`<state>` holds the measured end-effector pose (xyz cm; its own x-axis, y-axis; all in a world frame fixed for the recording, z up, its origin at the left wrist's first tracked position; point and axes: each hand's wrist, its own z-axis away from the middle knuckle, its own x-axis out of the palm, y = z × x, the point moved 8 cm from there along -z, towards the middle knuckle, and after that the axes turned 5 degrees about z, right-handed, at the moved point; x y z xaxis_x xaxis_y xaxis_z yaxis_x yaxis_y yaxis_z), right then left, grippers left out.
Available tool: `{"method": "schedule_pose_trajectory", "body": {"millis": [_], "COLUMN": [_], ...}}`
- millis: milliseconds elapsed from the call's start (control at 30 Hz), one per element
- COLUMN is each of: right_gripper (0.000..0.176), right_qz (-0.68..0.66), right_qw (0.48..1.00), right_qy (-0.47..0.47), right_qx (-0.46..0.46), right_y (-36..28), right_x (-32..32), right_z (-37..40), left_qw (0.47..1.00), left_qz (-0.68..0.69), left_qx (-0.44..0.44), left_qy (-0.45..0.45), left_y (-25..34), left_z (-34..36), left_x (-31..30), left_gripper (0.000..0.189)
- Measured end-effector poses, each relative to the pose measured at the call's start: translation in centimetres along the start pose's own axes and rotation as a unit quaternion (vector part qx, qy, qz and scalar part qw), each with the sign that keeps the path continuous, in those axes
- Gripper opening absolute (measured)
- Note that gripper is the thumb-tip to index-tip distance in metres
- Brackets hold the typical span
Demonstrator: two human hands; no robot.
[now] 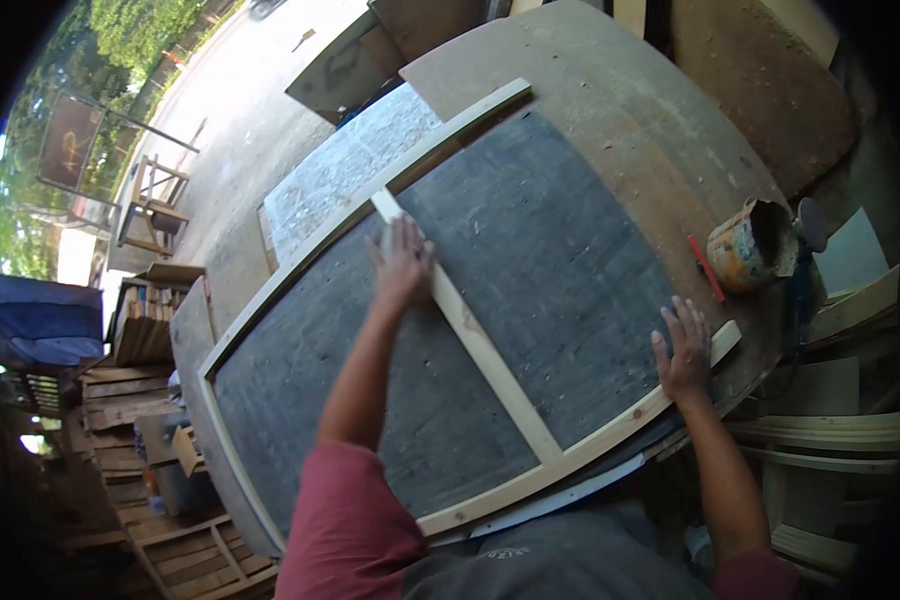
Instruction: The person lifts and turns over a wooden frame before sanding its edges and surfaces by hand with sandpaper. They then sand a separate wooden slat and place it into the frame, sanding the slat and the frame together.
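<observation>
A pale wooden frame lies on a dark grey board, with a crosspiece running between its far rail and near rail. My left hand rests over the crosspiece close to the far rail, its fingers spread and the thumb apart on the left side. Toward the right end of the near rail, my right hand lies with fingers stretched out over the board's edge; its palm covers part of the rail. The dark board shows on both sides of the crosspiece.
A paint-stained can and a red pencil-like stick sit on the worktable at the right. Curved wood strips are stacked at lower right. Wooden pallets and scrap wood lie at left. Beyond is a paved road.
</observation>
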<state>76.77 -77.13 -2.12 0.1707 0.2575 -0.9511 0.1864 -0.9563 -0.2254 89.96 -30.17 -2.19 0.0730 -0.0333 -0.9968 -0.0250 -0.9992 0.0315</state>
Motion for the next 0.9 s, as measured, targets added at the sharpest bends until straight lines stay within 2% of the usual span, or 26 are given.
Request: {"method": "schedule_pose_trajectory", "body": {"millis": [67, 167, 200, 233, 267, 300, 400, 433, 467, 500, 533, 600, 667, 700, 733, 833, 900], "right_gripper": [0.046, 0.046, 0.046, 0.046, 0.047, 0.047, 0.046, 0.046, 0.046, 0.046, 0.046, 0.046, 0.046, 0.046, 0.046, 0.046, 0.046], "right_qz": [-0.008, -0.012, -0.018, -0.016, -0.015, -0.019, -0.016, -0.023, -0.026, -0.022, -0.027, -0.03, -0.035, -0.04, -0.043, -0.043, -0.035], "right_qw": [1.0, 1.0, 1.0, 1.0, 1.0, 1.0, 1.0, 1.0, 1.0, 1.0, 1.0, 1.0, 0.999, 0.999, 0.999, 0.999, 0.999], "right_qy": [-0.005, -0.019, -0.018, -0.014, -0.009, -0.008, -0.01, -0.01, -0.008, -0.007, -0.008, -0.002, -0.006, -0.009, -0.012, -0.007, -0.01], "right_qx": [0.0, 0.009, 0.009, 0.005, 0.006, 0.011, 0.014, 0.01, 0.007, 0.01, 0.008, 0.004, 0.005, 0.008, 0.007, 0.012, 0.011], "right_y": [0.2, 0.0, 0.0, 0.0, 0.1, 0.1, 0.2, 0.1, 0.1, 0.2, 0.1, 0.3, 0.2, 0.1, 0.0, 0.2, 0.1], "right_x": [0.0, -0.2, -0.1, -0.1, -0.1, -0.2, -0.3, -0.4, -0.4, -0.5, -0.4, -0.1, -0.3, -0.4, -0.5, -0.7, -0.6], "right_z": [0.0, -0.1, 0.0, -0.1, -0.1, -0.1, -0.2, -0.1, -0.1, -0.1, 0.0, 0.0, -0.4, -0.2, 0.1, -0.7, -0.2], "left_qw": [1.0, 0.999, 0.998, 0.996, 0.996, 0.991, 0.988, 0.995, 0.996, 1.0, 0.999, 0.999, 0.998, 0.997, 0.998, 0.999, 0.995], "left_qz": [0.015, 0.013, 0.064, -0.021, 0.058, 0.116, 0.13, 0.073, 0.056, 0.009, 0.033, 0.001, 0.021, 0.04, 0.04, 0.034, 0.099], "left_qx": [-0.001, -0.022, 0.0, 0.076, 0.052, 0.053, 0.042, 0.057, -0.004, 0.026, -0.028, -0.035, -0.053, -0.069, -0.04, 0.009, -0.005], "left_qy": [0.009, 0.033, 0.021, 0.032, -0.037, -0.042, -0.07, -0.047, -0.072, -0.008, -0.027, -0.021, -0.014, -0.006, 0.012, 0.007, -0.024], "left_y": [-3.4, -1.0, 1.9, 5.0, 8.3, 11.3, 12.0, 9.4, 5.7, 2.2, -0.5, -4.0, -3.9, -3.7, -1.7, 5.7, 10.2], "left_z": [-5.4, -2.7, 1.2, 6.1, 10.4, 14.9, 17.1, 14.1, 9.4, 5.1, 0.5, -5.8, -6.9, -6.2, -3.9, 8.2, 15.4], "left_x": [0.0, 0.3, -0.3, 0.8, 0.3, 0.3, 0.1, 0.5, 0.9, 0.9, 0.4, 0.5, 0.5, 0.5, 0.3, 0.9, 0.5], "left_gripper": [0.066, 0.065, 0.065, 0.068, 0.07, 0.071, 0.069, 0.069, 0.067, 0.065, 0.065, 0.068, 0.066, 0.065, 0.065, 0.069, 0.071]}}
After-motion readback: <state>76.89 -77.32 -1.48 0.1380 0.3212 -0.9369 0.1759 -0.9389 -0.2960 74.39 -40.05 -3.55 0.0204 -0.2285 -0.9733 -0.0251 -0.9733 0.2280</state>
